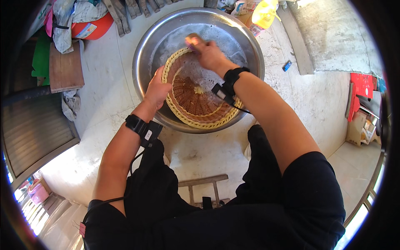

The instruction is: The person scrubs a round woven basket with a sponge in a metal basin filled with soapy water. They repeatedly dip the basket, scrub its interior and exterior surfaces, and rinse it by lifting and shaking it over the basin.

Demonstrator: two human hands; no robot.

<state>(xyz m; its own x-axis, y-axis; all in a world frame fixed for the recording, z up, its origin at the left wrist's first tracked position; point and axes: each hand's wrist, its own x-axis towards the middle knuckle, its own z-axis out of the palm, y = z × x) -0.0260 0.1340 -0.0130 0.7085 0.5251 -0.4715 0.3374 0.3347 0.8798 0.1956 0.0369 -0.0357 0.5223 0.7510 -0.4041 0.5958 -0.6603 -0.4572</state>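
A round woven basket (194,97), brown inside with a braided yellow rim, leans tilted in a wide stainless steel basin (144,50). Foamy water (179,36) fills the basin. My left hand (158,89) grips the basket's rim on its left side, thumb inside and fingers mostly hidden behind. In my right hand (212,56) is a brush (195,42), blurred by motion, at the far edge of the rim. Its bristles are hard to make out, and I cannot tell whether they touch the basket.
A yellow plastic bottle (264,14) stands beyond the basin at right. On the tiled floor lies a small blue object (287,66). A red basin (93,28) and a wooden board (66,68) are at left. A wooden stool (203,181) shows between my legs.
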